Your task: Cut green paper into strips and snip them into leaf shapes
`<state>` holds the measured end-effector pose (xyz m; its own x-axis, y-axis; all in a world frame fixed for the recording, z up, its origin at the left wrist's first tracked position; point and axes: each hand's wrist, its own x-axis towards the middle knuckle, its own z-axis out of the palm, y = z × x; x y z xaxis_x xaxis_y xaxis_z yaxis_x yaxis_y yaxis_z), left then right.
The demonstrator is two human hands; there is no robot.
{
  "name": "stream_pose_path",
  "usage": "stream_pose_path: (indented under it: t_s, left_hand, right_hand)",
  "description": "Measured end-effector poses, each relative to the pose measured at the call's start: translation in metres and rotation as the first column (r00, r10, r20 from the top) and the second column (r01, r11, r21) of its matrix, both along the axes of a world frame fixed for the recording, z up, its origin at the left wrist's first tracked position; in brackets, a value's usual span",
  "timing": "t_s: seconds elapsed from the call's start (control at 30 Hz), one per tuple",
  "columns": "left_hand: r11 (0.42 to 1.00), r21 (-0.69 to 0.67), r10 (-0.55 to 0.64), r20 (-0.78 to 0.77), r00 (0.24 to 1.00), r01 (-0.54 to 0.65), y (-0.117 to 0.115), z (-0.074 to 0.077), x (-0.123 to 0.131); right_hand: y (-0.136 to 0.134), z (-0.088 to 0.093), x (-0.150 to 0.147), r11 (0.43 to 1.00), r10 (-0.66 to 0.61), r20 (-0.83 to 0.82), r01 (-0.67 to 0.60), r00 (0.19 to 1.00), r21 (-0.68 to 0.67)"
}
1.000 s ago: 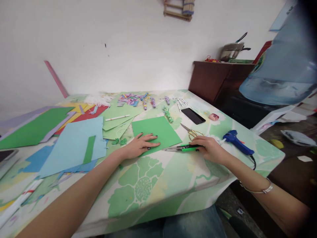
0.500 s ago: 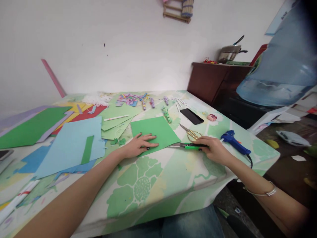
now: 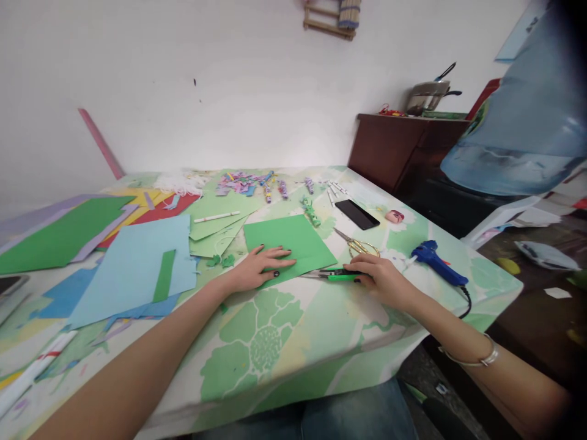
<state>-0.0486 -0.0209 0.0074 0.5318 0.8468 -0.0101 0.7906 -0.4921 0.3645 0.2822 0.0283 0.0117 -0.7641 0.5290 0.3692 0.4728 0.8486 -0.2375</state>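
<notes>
**Cutter laid at the edge of the green sheet**

The tabletop (image 3: pixel 284 342) wears a smooth, glossy cloth printed with pale green flowers. On it lies a flat, matte, rectangular green paper sheet (image 3: pixel 298 241), set at a slant.

The left hand (image 3: pixel 259 269) rests palm down on the sheet's near-left corner. Its grip is apart, with the fingers spread flat on the paper.

The right hand (image 3: pixel 383 278) sits just right of the sheet's near corner, its grip closed on the handle of a slim green-and-black plastic utility cutter (image 3: pixel 339 275). The cutter lies low along the tabletop, its metal tip pointing at the sheet's near edge.

The work looks to be at the lining-up stage. A stroke from here would call for a firm, flat press on the thin paper, which could slide on the slick cloth.

A blue plastic glue gun (image 3: pixel 435 260) lies well right of the sheet. Gold metal scissors (image 3: pixel 360 246) lie just right of it.
</notes>
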Motion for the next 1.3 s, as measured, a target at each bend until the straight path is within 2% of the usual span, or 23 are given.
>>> stream_pose_path:
  t_s: [0.47, 1.3]
  left_hand:
    - [1.0, -0.005, 0.01, -0.019, 1.0, -0.01, 0.0, 0.0, 0.001]
    - [1.0, -0.005, 0.004, 0.008, 1.0, -0.004, 0.0, -0.001, 0.0]
  right_hand:
    - [-0.006, 0.004, -0.001, 1.0, 0.006, 0.01, -0.006, 1.0, 0.027]
    - [-0.015, 0.008, -0.009, 1.0, 0.014, 0.039, -0.014, 0.999, -0.009]
